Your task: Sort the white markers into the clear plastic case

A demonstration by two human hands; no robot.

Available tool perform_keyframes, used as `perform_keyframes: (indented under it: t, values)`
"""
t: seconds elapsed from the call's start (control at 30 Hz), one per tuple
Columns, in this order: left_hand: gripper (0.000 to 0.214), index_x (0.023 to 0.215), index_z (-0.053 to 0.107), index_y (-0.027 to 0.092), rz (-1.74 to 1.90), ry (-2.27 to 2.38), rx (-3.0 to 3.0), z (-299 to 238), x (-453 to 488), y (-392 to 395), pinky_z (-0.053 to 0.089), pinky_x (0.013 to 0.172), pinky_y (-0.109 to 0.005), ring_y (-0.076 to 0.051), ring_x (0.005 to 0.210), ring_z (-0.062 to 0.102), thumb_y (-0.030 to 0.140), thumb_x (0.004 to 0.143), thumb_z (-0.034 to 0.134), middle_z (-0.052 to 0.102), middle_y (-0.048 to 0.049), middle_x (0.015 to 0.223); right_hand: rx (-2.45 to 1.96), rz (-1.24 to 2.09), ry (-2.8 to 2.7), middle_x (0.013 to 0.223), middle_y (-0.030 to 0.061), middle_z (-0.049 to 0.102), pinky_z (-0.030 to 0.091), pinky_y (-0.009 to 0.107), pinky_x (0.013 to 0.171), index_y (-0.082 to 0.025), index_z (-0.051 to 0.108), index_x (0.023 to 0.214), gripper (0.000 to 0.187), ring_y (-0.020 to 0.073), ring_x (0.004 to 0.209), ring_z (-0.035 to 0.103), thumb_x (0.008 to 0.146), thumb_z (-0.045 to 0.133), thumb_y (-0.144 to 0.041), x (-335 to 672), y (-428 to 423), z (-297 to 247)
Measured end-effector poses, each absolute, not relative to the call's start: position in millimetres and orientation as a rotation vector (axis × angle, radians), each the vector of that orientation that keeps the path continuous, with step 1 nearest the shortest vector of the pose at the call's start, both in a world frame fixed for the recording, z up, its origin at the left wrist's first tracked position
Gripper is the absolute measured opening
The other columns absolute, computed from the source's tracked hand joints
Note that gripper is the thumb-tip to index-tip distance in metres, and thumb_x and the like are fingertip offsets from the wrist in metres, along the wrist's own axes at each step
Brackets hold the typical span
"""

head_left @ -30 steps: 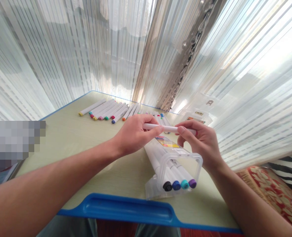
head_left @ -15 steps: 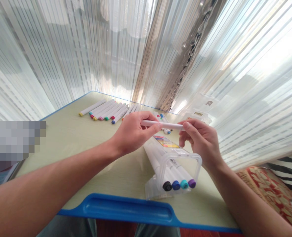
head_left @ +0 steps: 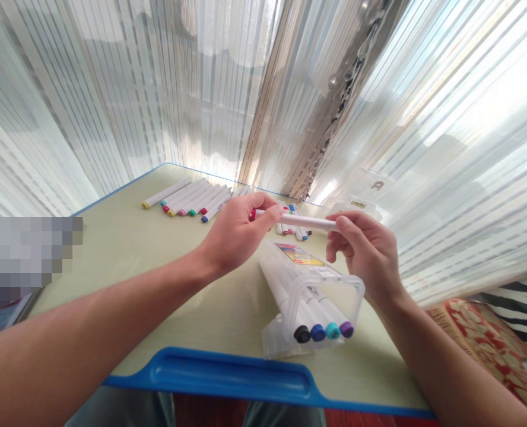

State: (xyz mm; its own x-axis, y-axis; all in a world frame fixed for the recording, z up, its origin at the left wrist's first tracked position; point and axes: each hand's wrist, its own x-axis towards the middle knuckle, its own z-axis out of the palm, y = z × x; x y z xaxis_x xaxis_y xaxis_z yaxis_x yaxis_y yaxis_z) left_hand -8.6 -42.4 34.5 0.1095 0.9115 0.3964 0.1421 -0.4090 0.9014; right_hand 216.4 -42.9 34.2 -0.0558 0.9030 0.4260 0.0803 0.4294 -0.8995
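A white marker with a red cap at its left end lies crosswise between my two hands, above the table. My left hand pinches its left end between thumb and fingers. My right hand touches the marker's right end with thumb and fingertips, the other fingers curled. Below them a clear plastic marker case lies on the table, with several markers inside showing black, blue, teal and purple caps toward me.
A row of several white markers with coloured caps lies at the table's far side, more markers beyond my hands. The pale table has a blue rim and a blue front tray. Sheer curtains surround it. A clear lid sits far right.
The marker has slid leftward through my hands; its red cap now shows at the left hand. Both hands rose slightly and the right hand's grip moved to the marker's end.
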Motion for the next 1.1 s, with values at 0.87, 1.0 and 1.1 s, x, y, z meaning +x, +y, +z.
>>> perform_keyframes:
  t: [0.87, 1.0, 1.1]
  values:
    - [0.015, 0.079, 0.065, 0.016, 1.400, 0.944, 1.441, 36.3, -6.9, -41.2, 0.026, 0.040, -0.025, -0.007, 0.046, 0.039, 0.027, 0.088, 0.059, 0.054, 0.0015, 0.064, -0.918, 0.784, -1.431, 0.078, -0.0015, 0.063, 0.046, 0.023, 0.038, -0.020, 0.069, 0.096, 0.013, 0.0067, 0.044, 0.056, 0.091, 0.067, -0.032, 218.7, -36.9, 32.4]
    - [0.016, 0.079, 0.066, 0.015, 1.398, 0.945, 1.455, 35.7, -6.8, -40.5, 0.026, 0.040, -0.025, -0.007, 0.046, 0.040, 0.027, 0.088, 0.059, 0.054, 0.0015, 0.063, -0.905, 0.809, -1.408, 0.076, -0.0017, 0.062, 0.045, 0.022, 0.037, -0.019, 0.070, 0.094, 0.013, 0.0067, 0.043, 0.056, 0.090, 0.069, -0.032, 218.3, -36.8, 33.2]
    - [0.016, 0.079, 0.066, 0.015, 1.394, 0.950, 1.457, 36.1, -6.6, -41.2, 0.026, 0.040, -0.025, -0.007, 0.046, 0.040, 0.027, 0.088, 0.060, 0.054, 0.0015, 0.062, -0.906, 0.805, -1.401, 0.073, -0.0025, 0.061, 0.045, 0.022, 0.037, -0.019, 0.071, 0.092, 0.013, 0.0065, 0.042, 0.055, 0.090, 0.069, -0.032, 218.0, -36.7, 33.9]
